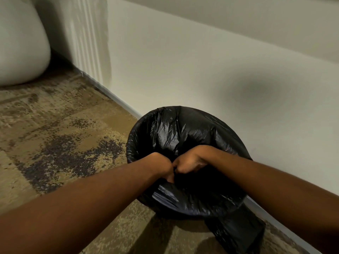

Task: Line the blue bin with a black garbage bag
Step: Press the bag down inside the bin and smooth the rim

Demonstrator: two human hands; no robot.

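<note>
Hands: left hand [162, 166], right hand [189, 162] both clutching garbage bag [183, 132] | wall [201, 70] just behind

Glossy black against beige and brown
The garbage bag [185, 131] is seen black; the carpet [60, 129] is mottled tan, brown and purple-grey.

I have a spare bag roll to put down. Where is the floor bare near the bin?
Bare carpet lies left of the bag, out to the white object. Right is crowded: the wall is close, and both hands grip the near rim.
</note>
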